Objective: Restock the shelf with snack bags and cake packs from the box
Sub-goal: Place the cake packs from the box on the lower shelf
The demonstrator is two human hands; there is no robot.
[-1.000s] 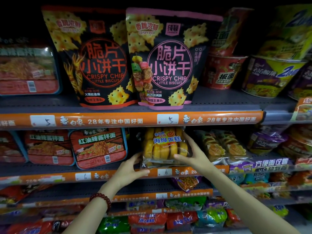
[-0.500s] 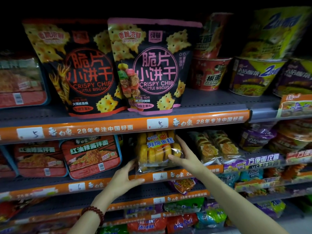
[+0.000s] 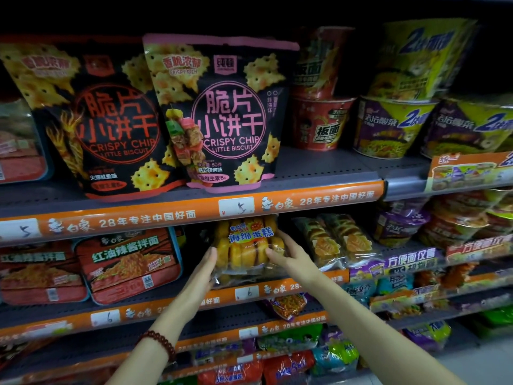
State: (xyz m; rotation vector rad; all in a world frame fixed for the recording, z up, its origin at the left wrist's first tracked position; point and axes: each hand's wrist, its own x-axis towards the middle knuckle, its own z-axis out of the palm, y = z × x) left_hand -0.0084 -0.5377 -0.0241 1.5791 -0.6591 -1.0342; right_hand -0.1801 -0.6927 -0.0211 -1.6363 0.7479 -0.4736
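A clear cake pack with yellow sponge cakes and a blue label stands on the second shelf, under the orange price strip. My left hand presses flat against its left side. My right hand holds its right side, fingers across the front. Both hands grip the pack between them. Two black snack bags stand on the shelf above, an orange-trimmed one and a pink-trimmed one. The box is not in view.
Two more cake packs stand just right of the held one. Red noodle trays sit to its left. Noodle cups and purple-yellow bowls fill the upper right. Lower shelves hold coloured packets.
My left hand has moved up from the shelf edge onto the pack's left side. My right hand stays on the right side. The view has shifted slightly rightward.
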